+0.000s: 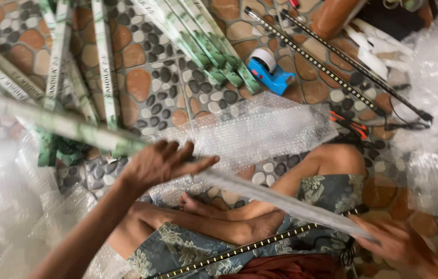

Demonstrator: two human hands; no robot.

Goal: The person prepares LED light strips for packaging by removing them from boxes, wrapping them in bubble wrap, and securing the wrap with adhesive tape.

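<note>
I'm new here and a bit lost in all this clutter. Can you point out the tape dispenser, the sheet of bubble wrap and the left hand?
blue tape dispenser (272,75): head view, blue body.
bubble wrap sheet (260,132): head view, sheet's middle.
left hand (163,164): head view, back of hand.

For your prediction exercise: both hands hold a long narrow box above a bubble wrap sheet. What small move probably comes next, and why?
Probably lowering the long box onto the bubble wrap sheet. The left hand grips its middle and the right hand its near end, so it hangs over the person's lap, while the sheet lies flat on the floor just beyond, by the tape dispenser.
</note>
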